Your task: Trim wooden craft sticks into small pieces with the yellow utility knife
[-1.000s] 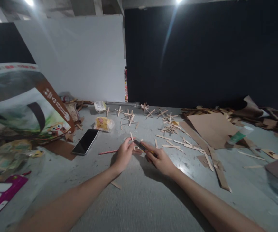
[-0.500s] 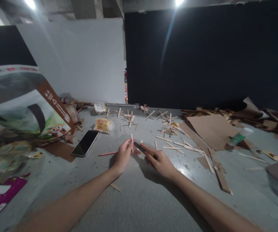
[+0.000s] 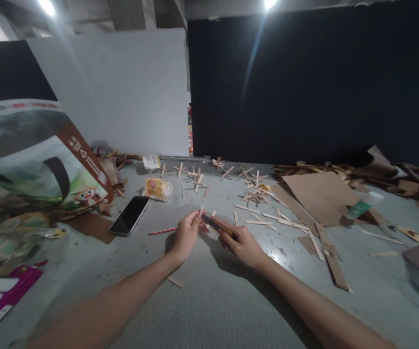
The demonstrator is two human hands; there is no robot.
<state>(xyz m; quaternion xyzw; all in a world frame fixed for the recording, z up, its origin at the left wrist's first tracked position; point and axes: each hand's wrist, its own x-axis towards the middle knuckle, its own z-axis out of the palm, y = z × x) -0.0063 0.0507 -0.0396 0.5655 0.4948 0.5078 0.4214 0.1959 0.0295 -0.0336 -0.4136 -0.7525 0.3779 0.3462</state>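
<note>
Between its thumb and fingers, my left hand (image 3: 187, 234) pinches a pale wooden craft stick (image 3: 201, 209), whose upper end sticks out above the fingertips. My right hand (image 3: 241, 245) is closed around a dark utility knife (image 3: 213, 223) with some yellow on it. The knife's front end meets the left fingertips beside the stick; the blade itself is too small to make out. Under the left wrist, a red-and-white striped pencil-like rod (image 3: 162, 231) lies on the grey table (image 3: 209, 300).
Craft sticks (image 3: 258, 223) lie loose to the right, with crossed-stick pieces (image 3: 197, 180) farther back. A phone (image 3: 129, 215) and a yellow packet (image 3: 157, 189) are left. Cardboard (image 3: 320, 196) and a glue stick (image 3: 364, 205) lie right. A large printed bag (image 3: 42, 160) stands far left.
The craft stick in my left hand has tilted to the right and less of it shows. The knife's front end has come slightly closer to the left fingertips.
</note>
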